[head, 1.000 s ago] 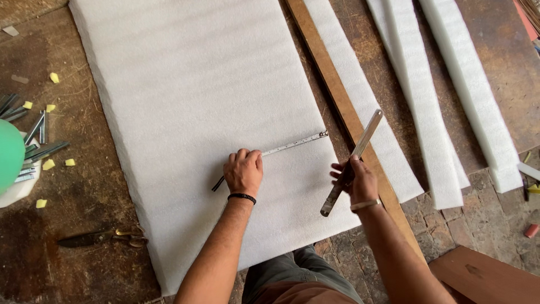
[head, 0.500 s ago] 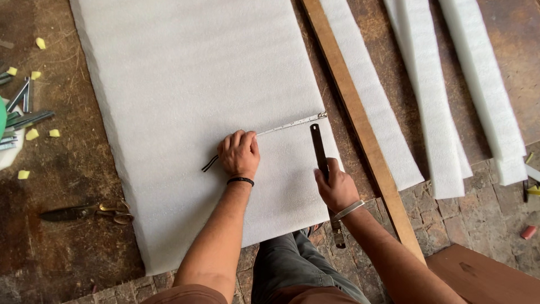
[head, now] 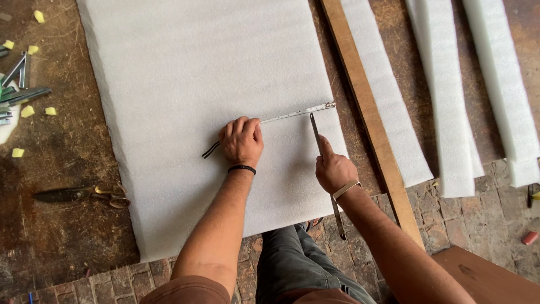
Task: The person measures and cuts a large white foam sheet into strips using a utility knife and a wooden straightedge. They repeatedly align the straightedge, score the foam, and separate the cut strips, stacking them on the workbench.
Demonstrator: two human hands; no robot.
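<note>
Your right hand (head: 335,170) has swung the long blade (head: 317,135) down, tip just below the tape measure (head: 292,115) that your left hand (head: 242,139) presses flat, fingers together, on the white foam sheet (head: 185,73); keep that tape pinned and the blade-gripping fingers firm.

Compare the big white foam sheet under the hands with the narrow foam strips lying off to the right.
The foam sheet is broad and covers most of the floor in view; the foam strips are long and narrow. The sheet has the left hand pressing a metal ruler on it and the right hand working on it; the strips lie untouched beyond the wooden batten. Both are white foam.
</note>
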